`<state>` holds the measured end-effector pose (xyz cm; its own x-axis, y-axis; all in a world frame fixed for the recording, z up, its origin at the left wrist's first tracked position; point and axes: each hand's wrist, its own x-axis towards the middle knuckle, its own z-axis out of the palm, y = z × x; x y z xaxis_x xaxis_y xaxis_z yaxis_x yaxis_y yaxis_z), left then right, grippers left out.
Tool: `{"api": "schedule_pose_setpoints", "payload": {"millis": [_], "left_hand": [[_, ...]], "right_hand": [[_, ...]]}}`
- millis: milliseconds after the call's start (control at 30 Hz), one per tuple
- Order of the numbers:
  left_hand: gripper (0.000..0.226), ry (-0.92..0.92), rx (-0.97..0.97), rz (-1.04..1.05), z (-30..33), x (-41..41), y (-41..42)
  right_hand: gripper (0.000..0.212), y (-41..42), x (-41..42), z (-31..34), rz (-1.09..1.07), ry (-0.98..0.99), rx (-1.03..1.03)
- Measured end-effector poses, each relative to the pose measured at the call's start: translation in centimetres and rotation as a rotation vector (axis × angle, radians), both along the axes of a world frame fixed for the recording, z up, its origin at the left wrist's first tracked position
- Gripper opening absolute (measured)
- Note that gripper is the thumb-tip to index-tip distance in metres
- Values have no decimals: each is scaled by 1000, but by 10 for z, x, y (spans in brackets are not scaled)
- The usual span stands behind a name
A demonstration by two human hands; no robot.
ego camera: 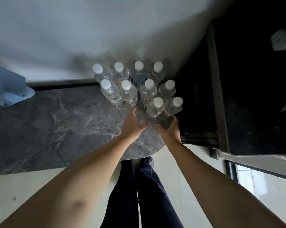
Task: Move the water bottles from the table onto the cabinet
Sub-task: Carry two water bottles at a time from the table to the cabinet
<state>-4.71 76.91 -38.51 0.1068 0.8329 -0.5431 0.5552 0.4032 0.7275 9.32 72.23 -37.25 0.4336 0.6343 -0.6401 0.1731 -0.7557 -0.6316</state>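
Ten water bottles [137,86] stand packed together on the table [56,122], middle of the frame. The left hand [134,122] is open, touching one. The right hand [170,129] wraps the nearest bottle [172,107]. Pulling fast could tip the neighbors.

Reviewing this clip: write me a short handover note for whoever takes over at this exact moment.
Left hand: reaching at the base of the near-left bottles, grip unclear.
Right hand: at the base of the nearest right bottle, grip unclear.
Ten capped water bottles stand clustered upright at the grey marble surface's far right corner.
Done or left: cannot tell whether this surface is the table or the cabinet.
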Motion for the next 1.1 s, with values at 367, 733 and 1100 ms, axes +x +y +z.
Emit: {"api": "schedule_pose_setpoints", "payload": {"millis": [367, 733, 1100], "left_hand": [[65, 144, 46, 129, 110, -130, -59], [46, 276, 114, 481, 193, -374, -227], [41, 473, 61, 1014, 246, -594, -480]], "right_hand": [[52, -2, -104, 112, 735, -131, -99], [34, -65, -341, 180, 1373, -303, 74], [43, -225, -626, 229, 1869, -186, 227]]}}
